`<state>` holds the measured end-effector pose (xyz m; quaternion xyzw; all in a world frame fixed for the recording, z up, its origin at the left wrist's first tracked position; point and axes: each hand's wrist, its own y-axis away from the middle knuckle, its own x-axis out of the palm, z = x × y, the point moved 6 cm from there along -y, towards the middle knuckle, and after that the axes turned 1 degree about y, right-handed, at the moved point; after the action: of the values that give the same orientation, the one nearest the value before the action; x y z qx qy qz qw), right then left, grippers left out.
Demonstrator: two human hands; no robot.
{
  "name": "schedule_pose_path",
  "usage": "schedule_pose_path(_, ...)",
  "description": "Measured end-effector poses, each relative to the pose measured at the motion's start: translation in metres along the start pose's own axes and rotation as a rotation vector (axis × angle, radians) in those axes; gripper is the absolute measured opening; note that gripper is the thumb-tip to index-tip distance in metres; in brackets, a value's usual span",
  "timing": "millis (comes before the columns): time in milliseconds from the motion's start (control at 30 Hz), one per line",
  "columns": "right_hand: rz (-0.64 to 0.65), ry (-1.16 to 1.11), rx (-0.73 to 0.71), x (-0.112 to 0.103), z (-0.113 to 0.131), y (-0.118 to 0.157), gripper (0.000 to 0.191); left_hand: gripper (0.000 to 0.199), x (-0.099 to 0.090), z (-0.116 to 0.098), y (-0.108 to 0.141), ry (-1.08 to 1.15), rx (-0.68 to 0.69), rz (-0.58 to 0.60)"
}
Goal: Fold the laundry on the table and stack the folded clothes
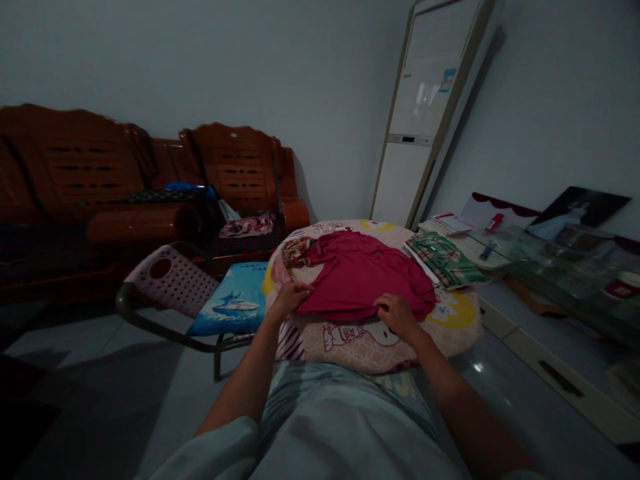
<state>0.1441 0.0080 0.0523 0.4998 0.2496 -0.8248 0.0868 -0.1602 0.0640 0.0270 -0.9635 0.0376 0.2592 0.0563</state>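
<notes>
A dark pink shirt (357, 277) lies spread on a round table with a patterned cloth (300, 343). At its near left corner, my left hand (291, 297) pinches the edge of the fabric. My right hand (396, 313) grips the near hem, right of the middle, with thumb and fingers closed on it. Beside the shirt's far left side sits a bunched piece of patterned fabric (297, 253). A folded green plaid garment (445, 259) lies at the right of the table, partly over something white.
A chair (170, 280) with a blue cushion (233, 300) stands left of the table. Wooden seats (235, 167) line the wall behind. A tall white air conditioner (413, 120) fills the corner. At right runs a glass-topped cabinet (550, 260) with a picture (575, 210).
</notes>
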Motion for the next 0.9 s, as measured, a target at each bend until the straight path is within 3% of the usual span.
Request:
schedule_pose_path(100, 0.18, -0.107, -0.03, 0.008, 0.003, 0.005, 0.021, 0.02, 0.0, 0.003, 0.006, -0.217, -0.022, 0.141)
schedule_pose_path(200, 0.074, -0.156, 0.066, 0.001, -0.011, 0.008, 0.023, 0.019, -0.007, 0.001, 0.012, -0.455, -0.039, 0.168)
schedule_pose_path(300, -0.081, -0.153, 0.145, -0.008, -0.028, 0.011, 0.026, 0.014, -0.019, -0.007, 0.012, -0.652, -0.133, 0.088)
schedule_pose_path(400, -0.094, -0.096, 0.156, -0.005, -0.034, 0.017, 0.028, 0.019, -0.017, -0.032, 0.008, -0.674, -0.108, -0.054)
schedule_pose_path(500, -0.031, 0.021, 0.106, 0.008, -0.031, 0.025, 0.03, 0.019, 0.023, -0.065, 0.009, -0.491, 0.123, 0.009)
schedule_pose_path(600, -0.035, 0.179, 0.061, 0.017, -0.029, 0.034, 0.03, 0.017, 0.088, -0.085, 0.024, -0.27, 0.322, 0.325)
schedule_pose_path(667, -0.054, 0.274, 0.067, 0.019, -0.033, 0.04, 0.03, 0.019, 0.12, -0.087, 0.035, -0.265, 0.387, 0.413)
schedule_pose_path(767, -0.069, 0.353, 0.11, 0.017, -0.043, 0.045, 0.024, 0.022, 0.141, -0.082, 0.043, -0.386, 0.401, 0.313)
schedule_pose_path(900, -0.105, 0.341, 0.111, 0.008, -0.048, 0.045, 0.021, 0.02, 0.139, -0.076, 0.041, -0.395, 0.386, 0.249)
